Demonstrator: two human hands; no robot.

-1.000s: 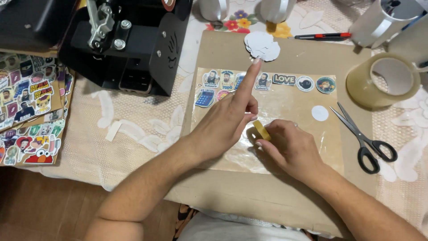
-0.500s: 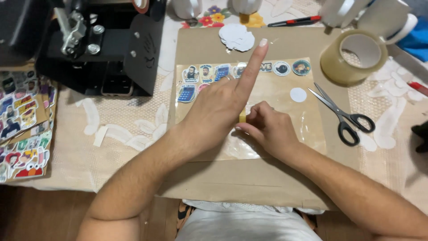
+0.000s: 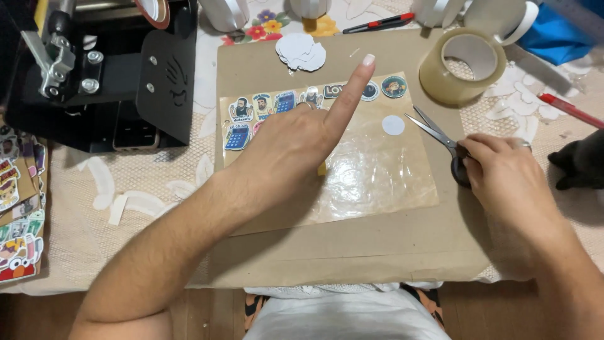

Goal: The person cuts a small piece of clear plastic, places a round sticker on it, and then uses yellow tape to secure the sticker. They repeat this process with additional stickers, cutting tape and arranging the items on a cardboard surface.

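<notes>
A table (image 3: 157, 208) covered with a pale lace-patterned cloth is seen from above, and a sheet of brown kraft paper (image 3: 352, 252) is laid flat across its middle. On the paper a clear glossy film (image 3: 371, 176) is spread, with a row of small printed stickers (image 3: 277, 104) along its upper edge and 1 plain white round sticker (image 3: 393, 124) just below that row. A stack of white cut-outs (image 3: 302, 51) lies at the paper's top edge, and a roll of clear brown tape (image 3: 465, 63) stands at the paper's upper right corner. A black machine (image 3: 107, 82) is set at the upper left, sticker sheets (image 3: 19, 214) are piled at the left edge, and a red-and-black pen (image 3: 380, 23) lies at the top. The left hand (image 3: 296, 145) is held over the film with 1 index finger stretched toward the sticker row and the other fingers curled in; nothing can be seen gripped in it, though a small yellow piece (image 3: 322, 169) shows just under the palm. The scissors (image 3: 440, 141) lie on the paper's right side, blades slightly parted and pointing up-left toward the white round sticker. Their dark handle is covered by the right hand (image 3: 503, 170), whose fingers are bent onto it; whether it is firmly gripped cannot be told.
</notes>
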